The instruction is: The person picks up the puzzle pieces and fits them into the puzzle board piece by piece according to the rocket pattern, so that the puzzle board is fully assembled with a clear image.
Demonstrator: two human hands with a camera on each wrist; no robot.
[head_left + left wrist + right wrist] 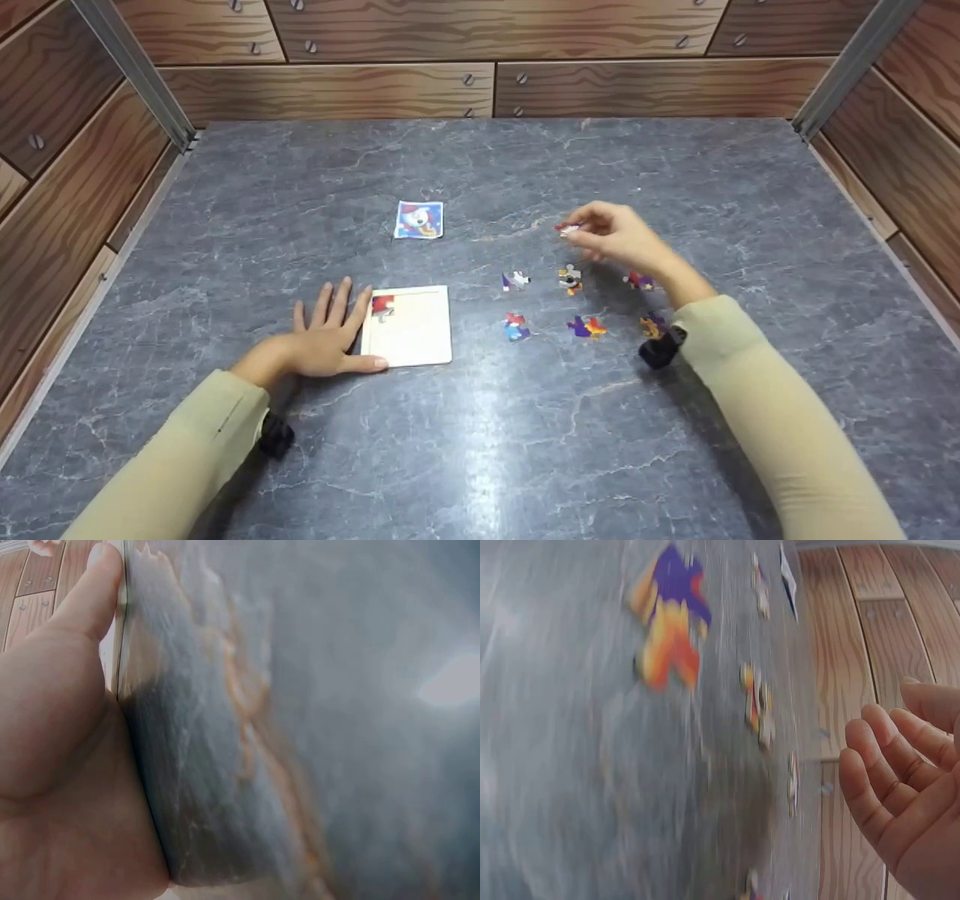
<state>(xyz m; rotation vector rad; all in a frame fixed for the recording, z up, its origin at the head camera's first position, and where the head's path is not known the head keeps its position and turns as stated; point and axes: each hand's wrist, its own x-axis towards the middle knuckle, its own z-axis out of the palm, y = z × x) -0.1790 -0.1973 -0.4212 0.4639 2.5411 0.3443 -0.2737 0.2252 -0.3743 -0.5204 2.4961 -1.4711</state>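
Observation:
My left hand point(322, 349) lies flat with spread fingers at the left side of a white puzzle board point(420, 330). Its thumb point(79, 600) rests on the board's lower left corner. One red and grey puzzle piece point(383, 307) sits in the board's upper left corner. To the right, my right hand point(611, 236) hovers with bent fingers over a red and white puzzle piece point(568, 230). In the right wrist view the fingers point(870, 787) are loosely curved with nothing visible between them, and a thin piece point(793, 784) lies on the table below.
Several loose puzzle pieces lie in rows near the right hand, among them a purple and orange piece point(585, 326) and a grey and yellow piece point(570, 280). A small blue picture card point(419, 220) lies behind the board. Wood-patterned walls point(480, 90) bound the grey table point(480, 442).

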